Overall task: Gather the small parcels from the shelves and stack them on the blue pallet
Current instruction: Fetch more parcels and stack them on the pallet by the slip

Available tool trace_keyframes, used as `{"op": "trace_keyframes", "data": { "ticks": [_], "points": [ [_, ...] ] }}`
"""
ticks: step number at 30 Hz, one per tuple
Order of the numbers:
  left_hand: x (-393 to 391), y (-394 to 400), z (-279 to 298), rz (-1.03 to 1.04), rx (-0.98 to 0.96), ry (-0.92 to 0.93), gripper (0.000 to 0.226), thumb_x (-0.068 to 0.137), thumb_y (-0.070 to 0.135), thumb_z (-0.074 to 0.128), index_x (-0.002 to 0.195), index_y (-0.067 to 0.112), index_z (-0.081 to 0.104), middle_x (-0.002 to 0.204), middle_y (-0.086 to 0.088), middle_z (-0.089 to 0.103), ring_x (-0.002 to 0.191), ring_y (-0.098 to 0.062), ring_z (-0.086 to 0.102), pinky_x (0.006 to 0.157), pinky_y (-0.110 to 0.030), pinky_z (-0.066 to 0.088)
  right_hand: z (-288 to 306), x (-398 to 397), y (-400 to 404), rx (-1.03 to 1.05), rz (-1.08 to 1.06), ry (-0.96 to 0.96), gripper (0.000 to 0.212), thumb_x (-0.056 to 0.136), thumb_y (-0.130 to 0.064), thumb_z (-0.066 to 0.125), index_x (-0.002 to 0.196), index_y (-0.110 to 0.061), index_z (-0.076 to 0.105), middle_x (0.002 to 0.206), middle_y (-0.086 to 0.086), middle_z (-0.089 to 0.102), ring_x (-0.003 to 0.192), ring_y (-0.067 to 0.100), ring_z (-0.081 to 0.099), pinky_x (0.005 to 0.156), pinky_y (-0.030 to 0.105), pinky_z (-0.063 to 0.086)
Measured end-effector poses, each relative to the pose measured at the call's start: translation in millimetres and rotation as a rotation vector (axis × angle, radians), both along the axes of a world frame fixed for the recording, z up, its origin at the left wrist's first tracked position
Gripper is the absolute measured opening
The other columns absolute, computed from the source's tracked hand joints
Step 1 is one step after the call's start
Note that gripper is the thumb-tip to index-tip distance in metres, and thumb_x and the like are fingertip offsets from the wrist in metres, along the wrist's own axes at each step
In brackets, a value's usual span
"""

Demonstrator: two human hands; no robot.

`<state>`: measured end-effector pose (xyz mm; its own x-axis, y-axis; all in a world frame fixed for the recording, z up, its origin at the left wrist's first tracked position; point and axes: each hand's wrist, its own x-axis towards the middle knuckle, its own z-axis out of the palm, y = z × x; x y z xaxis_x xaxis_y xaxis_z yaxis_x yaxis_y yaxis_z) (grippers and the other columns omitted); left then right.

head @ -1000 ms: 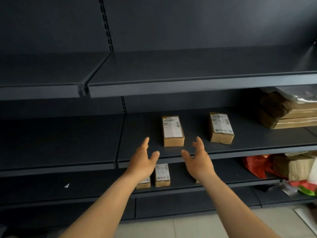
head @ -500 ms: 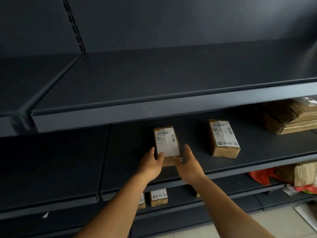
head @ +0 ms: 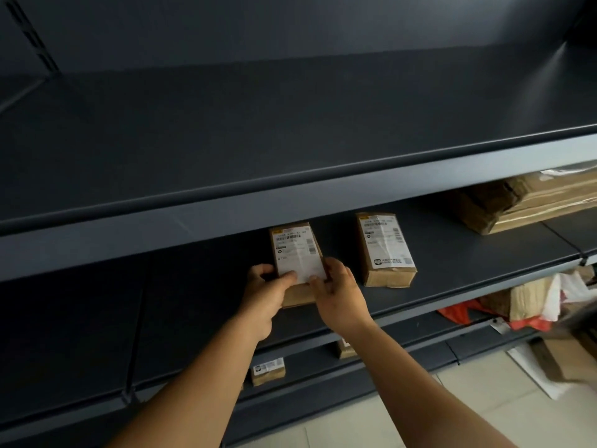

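Plainly, on the dark middle shelf (head: 452, 253), the labelled parcel (head: 295, 253) sat clamped between left hand (head: 265, 292) and right hand (head: 339, 295) — best lifted level, clear of its neighbouring parcel (head: 384, 250).

Overall light: dim indoor scene, dark grey shelving (head: 290, 150) soaking up most of the light.
Light source: soft light from the right and front; the right end of the top shelf shows a pale sheen.
Brightest areas: white labels on the parcel (head: 298, 253) and its neighbour (head: 386, 247), and the pale floor (head: 484, 412) at lower right.
Shadows: deep shade under each shelf, darkest at lower left.
Blur: the clutter (head: 549, 305) at the right edge is smeared; label print is unreadable.
Distortion: wide-angle bending, shelf edges slant and curve toward the frame edges.
Focus: both forearms look slightly soft.
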<state>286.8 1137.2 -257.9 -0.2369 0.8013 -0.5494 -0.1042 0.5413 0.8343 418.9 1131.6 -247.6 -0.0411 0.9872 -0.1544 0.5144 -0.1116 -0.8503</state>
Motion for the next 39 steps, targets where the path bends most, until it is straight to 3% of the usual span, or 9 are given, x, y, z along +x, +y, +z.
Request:
{"op": "trace_keyframes", "data": {
  "ticks": [3, 5, 8, 13, 18, 22, 26, 33, 39],
  "points": [
    [16, 0, 0, 0.051, 0.025, -0.022, 0.063, 0.073, 0.024, 0.074, 0.128, 0.029, 0.043, 0.12, -0.006, 0.061, 0.107, -0.027, 0.061, 0.096, -0.049, 0.048, 4, 23, 0, 0.199, -0.028, -0.118, 0.056, 0.092, -0.03, 0.055, 0.142, -0.019, 0.033, 0.143, 0.0, 0.038, 0.124, 0.015, 0.045, 0.094, 0.025, 0.045],
    [27, 0, 0, 0.1, 0.038, -0.037, 0.064, 0.076, 0.022, 0.072, 0.132, 0.03, 0.041, 0.122, -0.006, 0.061, 0.107, -0.027, 0.06, 0.096, -0.048, 0.048, 7, 42, 6, 0.301, -0.102, -0.187, 0.064, 0.09, -0.03, 0.058, 0.145, -0.019, 0.028, 0.15, 0.002, 0.03, 0.137, 0.02, 0.029, 0.11, 0.035, 0.031],
    [43, -2, 1, 0.141, 0.042, -0.027, 0.06, 0.082, 0.017, 0.069, 0.133, 0.03, 0.042, 0.122, -0.006, 0.061, 0.109, -0.027, 0.06, 0.098, -0.048, 0.047, 8, 71, 22, 0.249, -0.177, -0.3, 0.079, 0.087, -0.037, 0.061, 0.15, -0.024, 0.015, 0.158, 0.005, 0.012, 0.144, 0.026, 0.01, 0.116, 0.042, 0.013],
    [65, -5, 1, 0.21, 0.043, 0.007, 0.06, 0.085, 0.014, 0.066, 0.137, 0.029, 0.04, 0.125, -0.004, 0.06, 0.11, -0.024, 0.059, 0.099, -0.045, 0.046, -5, 96, 44, -0.006, -0.162, -0.356, 0.104, 0.077, -0.055, 0.066, 0.15, -0.025, -0.001, 0.158, 0.01, -0.001, 0.145, 0.033, 0.001, 0.116, 0.049, 0.01],
    [80, -4, 5, 0.231, 0.05, 0.066, 0.061, 0.085, 0.015, 0.066, 0.138, 0.03, 0.039, 0.125, -0.002, 0.059, 0.11, -0.022, 0.057, 0.098, -0.042, 0.046, -10, 104, 59, -0.097, -0.146, -0.26, 0.119, 0.067, -0.061, 0.071, 0.149, -0.021, -0.006, 0.154, 0.012, 0.014, 0.139, 0.037, 0.022, 0.112, 0.051, 0.024],
    [83, -2, 8, 0.249, 0.057, 0.089, 0.06, 0.086, 0.014, 0.065, 0.138, 0.028, 0.04, 0.125, -0.002, 0.059, 0.111, -0.021, 0.056, 0.098, -0.039, 0.044, -10, 113, 65, -0.134, -0.094, -0.15, 0.118, 0.068, -0.049, 0.076, 0.149, -0.021, -0.004, 0.152, 0.009, 0.02, 0.137, 0.035, 0.027, 0.109, 0.049, 0.033],
    [85, -2, 10, 0.272, 0.049, 0.096, 0.062, 0.085, 0.016, 0.066, 0.14, 0.028, 0.039, 0.127, -0.003, 0.059, 0.113, -0.023, 0.055, 0.103, -0.045, 0.042, -9, 120, 65, -0.109, -0.02, -0.077, 0.113, 0.065, -0.043, 0.08, 0.148, -0.023, 0.006, 0.147, 0.003, 0.028, 0.133, 0.028, 0.036, 0.1, 0.046, 0.044],
    [79, -26, 20, 0.322, 0.083, 0.09, 0.058, 0.085, 0.017, 0.066, 0.137, 0.031, 0.044, 0.124, 0.0, 0.062, 0.113, -0.021, 0.058, 0.102, -0.045, 0.044, 5, 111, 52, -0.017, 0.197, -0.003, 0.108, 0.067, -0.035, 0.081, 0.148, -0.024, 0.012, 0.146, -0.003, 0.03, 0.132, 0.018, 0.036, 0.091, 0.031, 0.043],
    [60, -81, 37, 0.452, 0.189, 0.147, 0.059, 0.089, 0.015, 0.062, 0.14, 0.034, 0.037, 0.125, 0.003, 0.06, 0.111, -0.015, 0.057, 0.087, -0.03, 0.044, 19, 72, 25, 0.059, 0.359, 0.096, 0.1, 0.066, -0.032, 0.083, 0.144, -0.026, 0.022, 0.135, -0.006, 0.036, 0.11, 0.003, 0.035, 0.08, 0.021, 0.04]
  ]
}}
